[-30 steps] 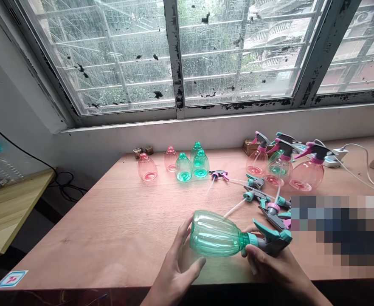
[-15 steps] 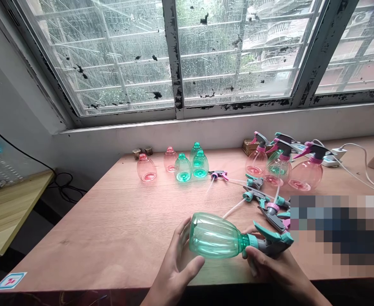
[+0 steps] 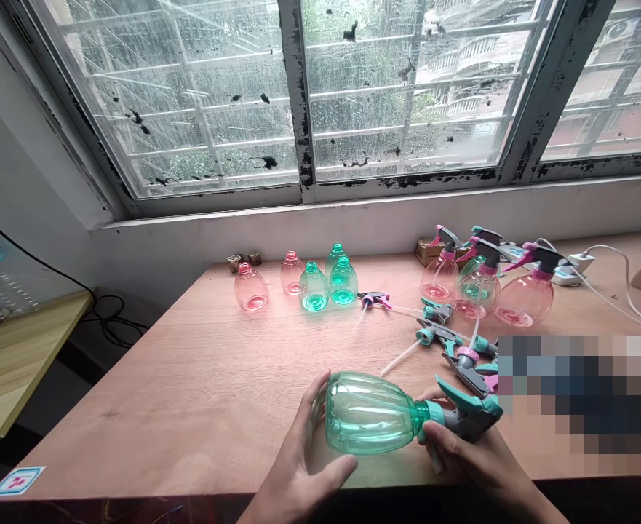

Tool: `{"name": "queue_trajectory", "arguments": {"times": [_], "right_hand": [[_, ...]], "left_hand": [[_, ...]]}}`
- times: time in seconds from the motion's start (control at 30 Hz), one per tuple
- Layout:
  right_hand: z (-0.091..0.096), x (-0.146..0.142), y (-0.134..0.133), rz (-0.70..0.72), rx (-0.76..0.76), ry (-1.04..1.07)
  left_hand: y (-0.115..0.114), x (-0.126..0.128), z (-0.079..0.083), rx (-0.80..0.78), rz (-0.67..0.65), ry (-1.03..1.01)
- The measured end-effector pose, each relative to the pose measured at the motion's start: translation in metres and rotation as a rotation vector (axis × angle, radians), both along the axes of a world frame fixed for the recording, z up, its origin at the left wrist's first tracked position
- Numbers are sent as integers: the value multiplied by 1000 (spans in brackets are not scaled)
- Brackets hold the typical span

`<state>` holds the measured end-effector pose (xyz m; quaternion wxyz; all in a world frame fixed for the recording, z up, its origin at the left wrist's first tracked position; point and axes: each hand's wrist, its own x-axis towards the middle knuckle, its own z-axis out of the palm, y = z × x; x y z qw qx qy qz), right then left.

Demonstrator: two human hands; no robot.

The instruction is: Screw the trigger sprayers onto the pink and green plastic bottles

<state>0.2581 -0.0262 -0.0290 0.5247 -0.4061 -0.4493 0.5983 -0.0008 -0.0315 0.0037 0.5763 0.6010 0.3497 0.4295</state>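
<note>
I hold a clear green spray bottle (image 3: 369,413) on its side, just above the near edge of the wooden table (image 3: 200,393). My left hand (image 3: 303,458) cups the bottle's base, fingers curled round it. My right hand (image 3: 462,455) grips the teal and grey trigger head (image 3: 465,411) at the bottle's neck. Loose trigger heads with white tubes (image 3: 445,340) lie just beyond my right hand.
Several headless pink and green bottles (image 3: 312,285) stand at the back centre. Finished bottles with heads (image 3: 484,280) stand at the back right, by a power strip and white cable (image 3: 604,280). A blurred patch covers the right. A lower table (image 3: 9,364) is at the left.
The bottle has sunk slightly toward the table and my left thumb has slid further under its base. My right hand stays on the trigger head.
</note>
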Motion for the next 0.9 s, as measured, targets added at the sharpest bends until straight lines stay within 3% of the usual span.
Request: {"name": "queue_trajectory", "arguments": {"times": [0.17, 0.33, 0.6, 0.9], "right_hand": [[1, -3, -1, -50, 0, 16], [0, -1, 0, -34, 6, 22], [1, -4, -1, -34, -19, 44], [-2, 0, 1, 4, -5, 38]], "left_hand": [[0, 2, 1, -99, 52, -33], [-1, 3, -2, -40, -3, -35], [0, 1, -3, -93, 61, -20], [-1, -1, -6, -18, 50, -8]]}}
